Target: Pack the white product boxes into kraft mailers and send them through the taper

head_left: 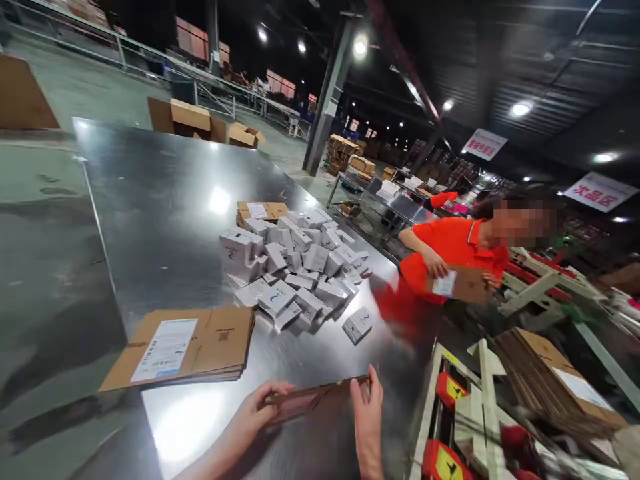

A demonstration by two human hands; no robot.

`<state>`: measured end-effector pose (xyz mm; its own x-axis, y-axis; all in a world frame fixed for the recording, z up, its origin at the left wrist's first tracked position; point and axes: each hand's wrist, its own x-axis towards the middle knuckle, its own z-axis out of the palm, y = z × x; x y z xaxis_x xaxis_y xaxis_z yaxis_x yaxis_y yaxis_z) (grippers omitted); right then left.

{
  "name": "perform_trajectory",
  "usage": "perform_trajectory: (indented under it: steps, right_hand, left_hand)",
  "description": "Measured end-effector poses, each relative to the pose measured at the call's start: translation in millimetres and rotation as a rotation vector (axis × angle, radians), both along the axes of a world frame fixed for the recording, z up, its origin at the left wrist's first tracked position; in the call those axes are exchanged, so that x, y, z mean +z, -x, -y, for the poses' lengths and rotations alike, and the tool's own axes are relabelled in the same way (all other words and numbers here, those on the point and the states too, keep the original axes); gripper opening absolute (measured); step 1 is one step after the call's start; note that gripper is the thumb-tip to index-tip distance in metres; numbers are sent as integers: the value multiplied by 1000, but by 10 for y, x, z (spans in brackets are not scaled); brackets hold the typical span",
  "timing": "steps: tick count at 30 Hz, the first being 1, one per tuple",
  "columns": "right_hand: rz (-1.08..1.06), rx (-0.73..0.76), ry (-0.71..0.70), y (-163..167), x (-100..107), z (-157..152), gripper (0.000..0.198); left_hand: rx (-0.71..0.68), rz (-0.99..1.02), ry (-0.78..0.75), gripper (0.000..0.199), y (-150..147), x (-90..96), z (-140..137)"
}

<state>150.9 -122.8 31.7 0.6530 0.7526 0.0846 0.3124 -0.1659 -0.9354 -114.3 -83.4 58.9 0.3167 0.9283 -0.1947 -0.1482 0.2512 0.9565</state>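
Note:
My left hand (pixel 260 408) and my right hand (pixel 367 410) grip opposite ends of a brown cardboard box (pixel 314 405) at the near edge of the metal table. It shows almost edge-on, so I cannot tell how far it is unfolded. Left of it lies a stack of flat cardboard boxes (pixel 213 340), the top one bearing a white label (pixel 167 347). Beyond my hands a heap of small white boxes (pixel 295 263) covers the middle of the table. One small white box (pixel 357 325) sits apart, on the near right side of the heap.
A shiny metal table (pixel 165 220) stretches ahead. On the right stands a machine with red and yellow parts (pixel 450 390), and a stack of flattened cartons (pixel 555 380) leans beside it. A co-worker in an orange shirt (pixel 453 243) holds a labelled cardboard piece (pixel 467 283). Open cartons (pixel 190 115) stand beyond the table.

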Motion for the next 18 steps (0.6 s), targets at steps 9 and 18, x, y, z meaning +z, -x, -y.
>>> perform_trajectory:
  steps: [9,18]
  right_hand:
    - [94,-88,-34,195,-123,418,76]
    - [511,255,-110,454,-482,283,89]
  left_hand:
    - [48,-209,-73,57,-265,-85,4]
    - [-347,-561,-347,38,-152,-204,133]
